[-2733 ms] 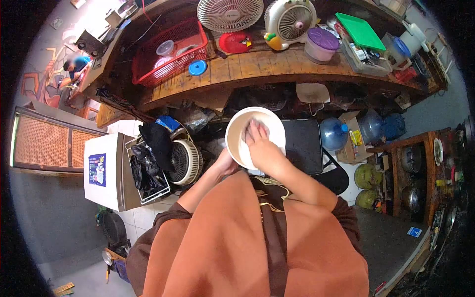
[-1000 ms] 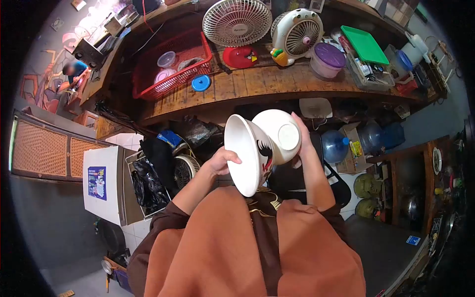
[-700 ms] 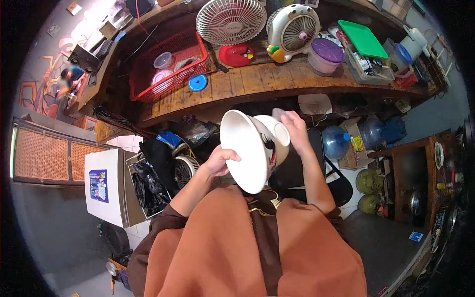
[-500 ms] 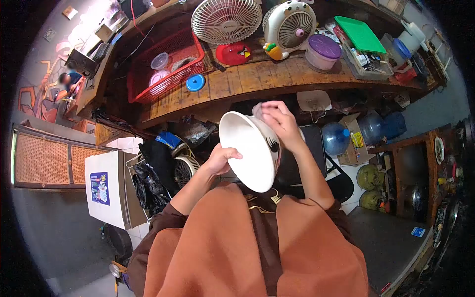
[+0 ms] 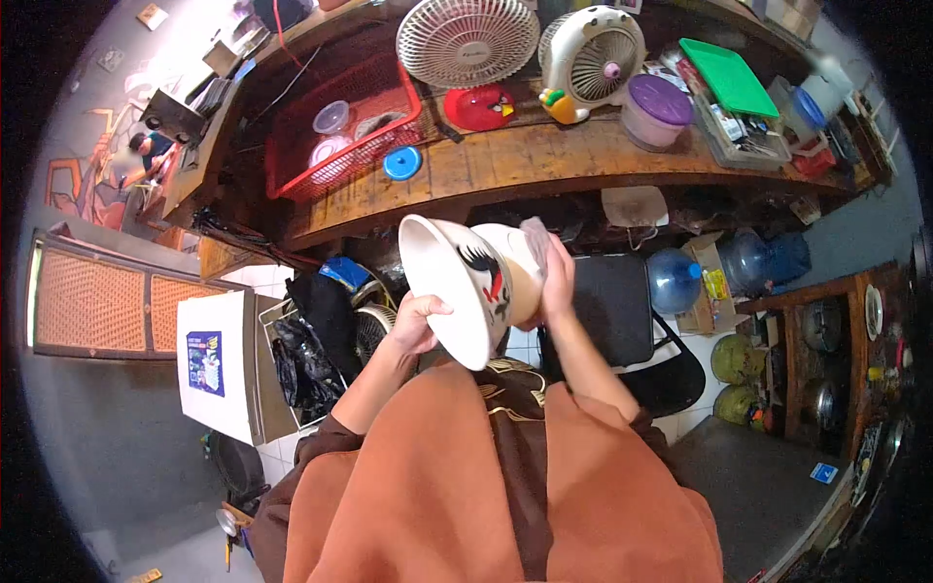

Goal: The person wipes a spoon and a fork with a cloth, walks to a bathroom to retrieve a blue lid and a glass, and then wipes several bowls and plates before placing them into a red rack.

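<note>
A white bowl (image 5: 442,291) with a black, red and green rooster painted on its outside is tilted on its side in front of me, its mouth facing left. My left hand (image 5: 418,323) grips the rim, the thumb over the inner face and the fingers behind the wall. At the bowl's underside is my right hand (image 5: 558,282), its fingers bent round a pale crumpled cloth (image 5: 535,240) that touches the base. Part of the underside lies in shadow, and some of the right fingers are hidden behind it.
Ahead, a wooden counter (image 5: 544,167) carries a red basket (image 5: 340,160), a blue lid (image 5: 401,163), a fan (image 5: 593,68) and a purple-lidded tub (image 5: 658,112). Below it are a black chair (image 5: 612,306) and blue water jugs (image 5: 673,280). A white box (image 5: 214,364) stands left.
The bowl has shifted left and turned so the rooster shows. My right hand has moved from above the bowl down along its underside with the cloth. The camera view has shifted slightly.
</note>
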`<state>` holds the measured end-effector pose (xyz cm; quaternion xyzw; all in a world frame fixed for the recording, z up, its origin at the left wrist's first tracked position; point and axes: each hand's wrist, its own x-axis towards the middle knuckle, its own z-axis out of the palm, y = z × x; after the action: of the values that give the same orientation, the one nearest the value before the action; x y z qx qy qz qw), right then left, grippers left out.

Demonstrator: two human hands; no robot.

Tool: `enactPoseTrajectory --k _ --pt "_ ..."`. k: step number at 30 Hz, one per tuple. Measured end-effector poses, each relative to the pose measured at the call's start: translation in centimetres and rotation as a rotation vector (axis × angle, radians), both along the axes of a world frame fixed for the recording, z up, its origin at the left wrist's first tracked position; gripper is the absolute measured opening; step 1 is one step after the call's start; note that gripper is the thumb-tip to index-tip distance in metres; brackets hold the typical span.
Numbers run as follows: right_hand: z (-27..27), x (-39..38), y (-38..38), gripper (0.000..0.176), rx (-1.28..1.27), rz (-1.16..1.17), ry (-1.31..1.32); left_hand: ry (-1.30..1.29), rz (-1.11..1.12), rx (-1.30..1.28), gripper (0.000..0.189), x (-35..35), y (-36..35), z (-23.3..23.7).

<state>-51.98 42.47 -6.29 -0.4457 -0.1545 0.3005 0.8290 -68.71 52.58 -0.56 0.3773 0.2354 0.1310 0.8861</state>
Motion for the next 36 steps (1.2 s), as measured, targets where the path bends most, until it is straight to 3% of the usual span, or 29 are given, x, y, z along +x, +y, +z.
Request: enactPoseTrajectory --k 2,4,6,7,9,10,13,16,18,24,26,27,30,32,36 --pt "1.6 1.0 1.4 0.033 -0.267 0.128 -0.451 -0.022 -0.011 -0.05 0.044 -0.8 0.3 0.1" --pt "5.0 0.1 2.4 0.027 -0.274 0.196 -0.997 0.006 0.069 -0.025 0.044 -1.2 0.1 0.1" --pt "6.8 -1.3 4.0 0.029 -0.18 0.164 -1.253 0.043 0.123 -0.006 0.046 -2.2 1.0 0.2" --pt "6.1 -1.6 4.9 0.029 -0.165 0.196 -1.254 0.032 0.148 0.006 0.047 -2.8 1.6 0.4" --pt "3.2 -1.9 6.7 0.03 -0.242 0.167 -0.855 -0.003 0.225 0.001 0.05 -3.9 2.7 0.4" --pt "1.6 -1.8 7.5 0.033 -0.329 0.379 -0.364 0.013 0.253 0.008 0.048 -4.6 3.3 0.9" --pt "1.6 -1.9 8.4 0.047 -0.282 0.875 0.645 -0.012 0.295 -0.04 0.046 -6.6 5.4 1.5" --pt "0.1 -2.1 9.5 0.056 -0.372 1.04 0.715 0.0 0.36 -0.065 0.049 -8.1 7.3 2.4" --pt "-1.5 -1.0 10.9 0.048 -0.176 0.999 0.754 -0.041 0.325 -0.144 0.05 -9.1 8.8 2.7" --pt "10.1 1.9 16.3 0.041 -0.113 0.906 -0.099 0.086 0.489 -0.094 0.052 -10.1 12.1 2.5" --pt "13.2 2.5 18.5 0.036 -0.224 0.854 -0.587 0.209 0.528 0.007 0.057 -10.0 13.2 2.2" --pt "15.0 2.8 19.8 0.023 -0.407 0.84 -0.969 0.239 0.511 0.024 0.059 -9.8 13.8 2.1" --pt "14.9 3.2 26.3 0.023 -0.253 0.4 -1.701 0.227 0.519 0.071 0.059 -7.9 15.0 1.8" --pt "12.3 4.2 31.8 0.022 -0.227 0.151 -1.849 0.251 0.488 0.125 0.058 -6.8 15.8 1.0" --pt "7.3 7.1 40.3 0.016 -0.454 0.122 -2.064 0.239 0.415 0.098 0.061 -4.7 16.4 0.6"
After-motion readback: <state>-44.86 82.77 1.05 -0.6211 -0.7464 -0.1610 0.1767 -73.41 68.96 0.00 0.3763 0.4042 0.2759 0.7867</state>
